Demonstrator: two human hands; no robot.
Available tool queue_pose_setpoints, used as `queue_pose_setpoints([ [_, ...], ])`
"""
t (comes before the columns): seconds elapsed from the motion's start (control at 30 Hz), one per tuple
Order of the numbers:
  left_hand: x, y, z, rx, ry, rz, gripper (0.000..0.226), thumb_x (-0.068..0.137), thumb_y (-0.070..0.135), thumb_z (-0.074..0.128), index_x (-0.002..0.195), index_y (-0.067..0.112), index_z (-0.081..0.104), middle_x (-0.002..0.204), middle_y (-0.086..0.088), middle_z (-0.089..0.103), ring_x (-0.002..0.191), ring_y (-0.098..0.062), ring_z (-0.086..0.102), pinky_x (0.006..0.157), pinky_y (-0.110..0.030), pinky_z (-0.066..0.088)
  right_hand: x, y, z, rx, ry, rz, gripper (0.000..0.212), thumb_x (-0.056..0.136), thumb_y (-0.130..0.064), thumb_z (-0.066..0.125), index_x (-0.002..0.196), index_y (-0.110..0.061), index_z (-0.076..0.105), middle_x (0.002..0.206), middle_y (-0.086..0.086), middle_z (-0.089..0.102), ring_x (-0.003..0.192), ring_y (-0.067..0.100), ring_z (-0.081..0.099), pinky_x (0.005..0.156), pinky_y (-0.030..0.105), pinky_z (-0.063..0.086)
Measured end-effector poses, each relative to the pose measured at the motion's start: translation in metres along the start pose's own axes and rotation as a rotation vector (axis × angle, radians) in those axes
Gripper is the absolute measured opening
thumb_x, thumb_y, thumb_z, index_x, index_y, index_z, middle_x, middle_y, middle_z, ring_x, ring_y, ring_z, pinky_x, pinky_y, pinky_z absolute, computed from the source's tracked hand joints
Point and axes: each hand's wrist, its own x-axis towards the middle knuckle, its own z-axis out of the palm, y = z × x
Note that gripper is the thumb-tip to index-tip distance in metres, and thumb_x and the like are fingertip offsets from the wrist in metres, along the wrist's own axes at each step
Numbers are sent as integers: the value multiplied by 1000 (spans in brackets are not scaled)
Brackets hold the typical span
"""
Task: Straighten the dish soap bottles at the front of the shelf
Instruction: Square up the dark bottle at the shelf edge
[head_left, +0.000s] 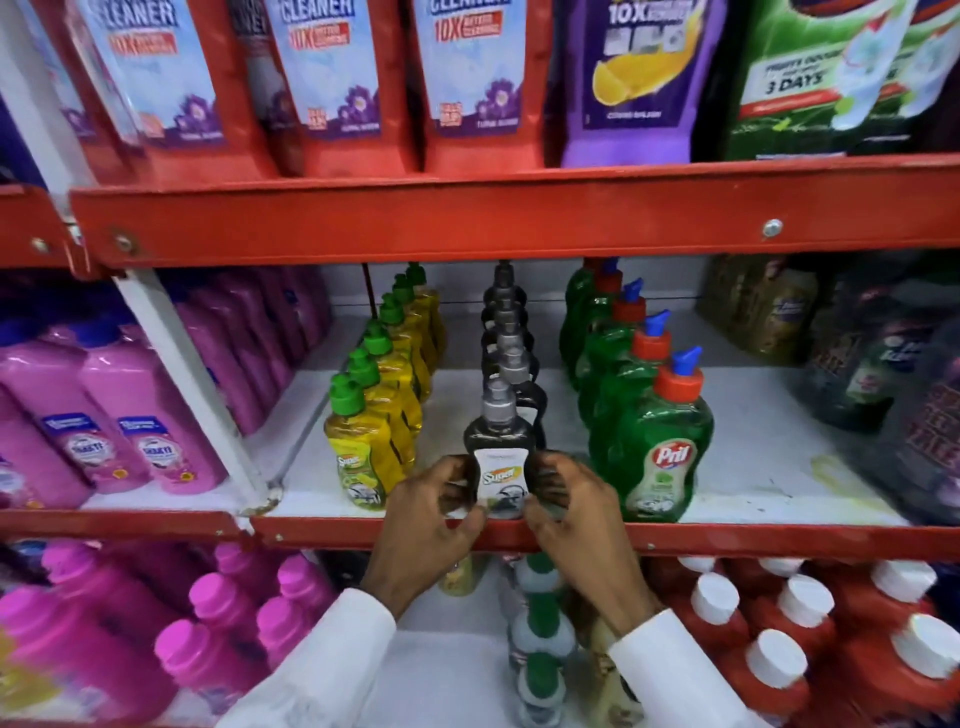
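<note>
Three rows of dish soap bottles run front to back on the middle shelf (753, 493). The front black bottle (500, 447) with a grey cap and white label stands upright at the shelf's front edge. My left hand (431, 514) grips its left side and my right hand (571, 514) grips its right side, thumbs on the label's lower corners. To its left stands the front yellow bottle (363, 447) with a green cap. To its right stands the front green bottle (662, 457) with a red and blue cap.
The red shelf lip (727, 540) runs just below my hands. Pink bottles (130, 441) fill the left bay beyond a white upright (182, 374). Dark pouches (883, 374) sit at the right. Cleaner pouches (467, 78) stand above; red bottles (779, 649) below.
</note>
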Motion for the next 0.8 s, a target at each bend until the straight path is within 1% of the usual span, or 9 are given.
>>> queue_pose_setpoints([
  [0.07, 1, -3, 0, -72, -24, -10, 35, 79, 16, 78, 109, 28, 64, 95, 26, 68, 82, 16, 67, 76, -8, 55, 0, 1, 0, 16, -4, 19, 37, 80, -8, 71, 116, -17, 67, 108, -2, 74, 95, 8, 68, 86, 5, 47],
  [0.13, 2, -3, 2, -119, -42, -13, 38, 79, 18, 81, 109, 32, 61, 95, 26, 69, 83, 12, 70, 75, -11, 57, -1, 2, -1, 30, 20, 42, 35, 79, -6, 70, 112, -19, 67, 102, -6, 74, 91, 8, 70, 85, 11, 52],
  [0.23, 4, -3, 8, -178, -59, -22, 39, 80, 10, 82, 110, 27, 65, 98, 17, 72, 85, 8, 72, 78, -14, 58, -3, 1, -3, 36, 48, 65, 35, 80, -1, 70, 109, -20, 66, 95, -9, 69, 86, 5, 67, 77, -4, 43],
  [0.37, 6, -7, 12, -194, -68, -39, 40, 81, 10, 82, 118, 16, 68, 106, 6, 76, 90, 1, 74, 83, -23, 61, -5, 1, -3, 41, 56, 70, 36, 80, -3, 69, 104, -28, 59, 100, -7, 71, 88, 6, 69, 78, -3, 45],
  [0.43, 7, -9, 11, -185, -65, -33, 40, 81, 13, 82, 119, 16, 68, 109, 4, 77, 90, 1, 74, 84, -25, 62, -5, 0, 0, 32, 77, 74, 34, 80, -4, 68, 107, -24, 63, 100, -5, 72, 88, 7, 69, 78, -2, 46],
  [0.57, 6, -7, 10, -187, -80, -7, 45, 82, 19, 81, 125, 17, 66, 114, 4, 77, 95, 0, 73, 88, -32, 62, -10, -1, 3, -6, 138, 87, 36, 81, -6, 69, 116, -15, 66, 103, -5, 68, 86, 5, 63, 77, -8, 38],
  [0.63, 3, -6, 8, -204, -80, 9, 49, 82, 19, 81, 128, 20, 64, 119, 7, 74, 101, 2, 71, 93, -29, 60, -17, -5, 5, 2, 212, 99, 41, 81, -8, 71, 122, -16, 64, 111, -5, 66, 92, 6, 63, 81, -7, 37],
  [0.7, -7, -4, 1, -239, -6, 8, 47, 82, 16, 81, 126, 20, 66, 119, 10, 73, 104, 3, 69, 94, -21, 56, -26, -14, 8, 21, 360, 48, 39, 82, -5, 71, 119, -16, 64, 113, -4, 65, 95, 8, 63, 86, -2, 40],
  [0.8, -29, -4, -20, -154, 318, 102, 17, 84, 16, 72, 100, 16, 76, 100, 9, 76, 95, 3, 69, 87, -14, 52, -40, -37, 18, 28, 500, -121, 24, 82, -2, 65, 104, -13, 69, 100, -1, 66, 95, 1, 61, 87, 5, 41],
])
